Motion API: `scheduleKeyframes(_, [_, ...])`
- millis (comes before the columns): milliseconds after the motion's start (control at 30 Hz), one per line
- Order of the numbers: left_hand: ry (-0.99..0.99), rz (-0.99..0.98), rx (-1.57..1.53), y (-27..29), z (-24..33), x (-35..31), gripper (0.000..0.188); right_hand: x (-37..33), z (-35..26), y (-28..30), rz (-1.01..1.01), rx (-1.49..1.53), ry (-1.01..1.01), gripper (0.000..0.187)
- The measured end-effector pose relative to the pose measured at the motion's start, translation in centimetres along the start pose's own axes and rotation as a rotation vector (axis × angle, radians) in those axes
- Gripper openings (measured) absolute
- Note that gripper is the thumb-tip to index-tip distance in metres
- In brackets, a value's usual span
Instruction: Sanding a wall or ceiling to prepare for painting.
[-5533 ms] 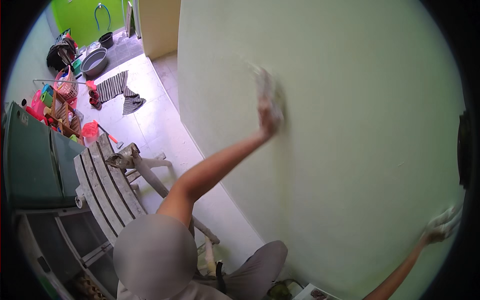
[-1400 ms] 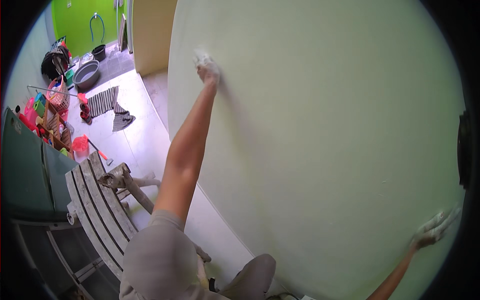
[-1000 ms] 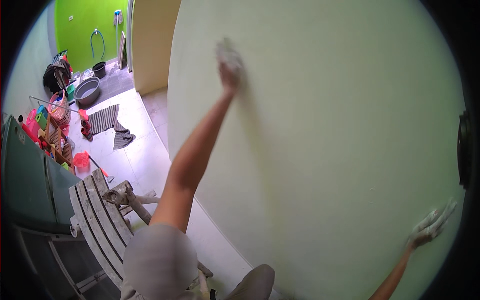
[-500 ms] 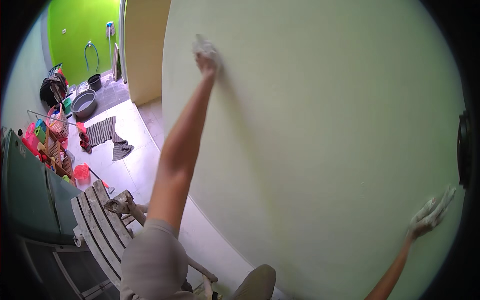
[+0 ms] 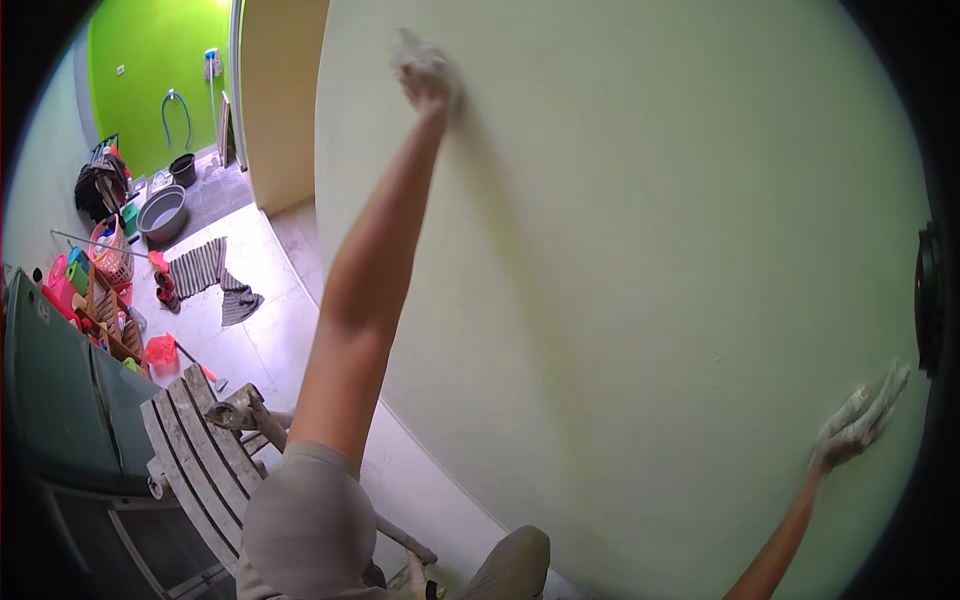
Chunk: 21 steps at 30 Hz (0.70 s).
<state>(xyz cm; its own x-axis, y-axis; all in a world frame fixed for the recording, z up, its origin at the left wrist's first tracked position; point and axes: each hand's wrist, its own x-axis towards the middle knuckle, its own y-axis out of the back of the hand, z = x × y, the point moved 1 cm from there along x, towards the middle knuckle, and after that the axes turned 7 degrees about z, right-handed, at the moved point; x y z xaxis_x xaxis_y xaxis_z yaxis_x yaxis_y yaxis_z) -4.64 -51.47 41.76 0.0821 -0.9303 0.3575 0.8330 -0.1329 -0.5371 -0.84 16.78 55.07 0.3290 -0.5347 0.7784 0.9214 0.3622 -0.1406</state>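
Note:
A pale greenish-white wall (image 5: 640,250) fills most of the view. High on its left part is my left hand (image 5: 427,78) at the end of a long outstretched arm, whitened and smeared by motion. Its fingers look curled against the wall, with a thin greyish edge sticking out above them; what that is I cannot make out. Lower, at the far right, my right hand (image 5: 858,425) rests against the same wall. White coats its fingers, which are stretched out, and nothing shows in them.
A stained slatted wooden chair (image 5: 195,450) stands at lower left, by a dark green refrigerator (image 5: 60,390). A striped cloth (image 5: 200,267) lies on the floor, near a grey basin (image 5: 162,214) and a pink basket (image 5: 112,255). A dark round object (image 5: 930,300) sits at the right edge.
My left hand has slid a little upward and to the right along the wall. The right hand stays against the wall in nearly the same place.

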Motion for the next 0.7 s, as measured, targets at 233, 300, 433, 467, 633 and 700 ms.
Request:
scheduleKeyframes(233, [-0.617, -0.243, -0.039, -5.0, 4.4, -12.8, 0.058, 0.4, 0.8, 1.3, -0.029, -0.058, -0.004, 0.042])
scheduleKeyframes(300, [-0.719, -0.326, -0.099, -4.6, 5.7, -11.2, 0.061, 0.6, 0.3, 1.2, -0.008, -0.047, -0.009, 0.043])
scheduleKeyframes(433, [-0.232, -0.025, -0.090, -3.6, 2.0, 0.9, 0.062, 0.5, -0.3, 1.1, -0.006, -0.040, -0.036, 0.043])
scheduleKeyframes(467, [-0.235, -0.026, -0.092, -3.9, 2.3, 1.0, 0.062, 0.5, -0.3, 1.0, -0.003, -0.042, -0.039, 0.043])
scheduleKeyframes(633, [-0.567, -0.021, 0.036, -5.6, 3.6, -6.2, 0.059, 0.9, -0.5, 0.9, 0.009, -0.039, -0.044, 0.041])
scheduleKeyframes(700, [-0.552, -0.274, -0.193, -6.5, 6.5, -17.4, 0.058, 0.4, 0.2, 1.5, -0.009, -0.046, -0.048, 0.042])
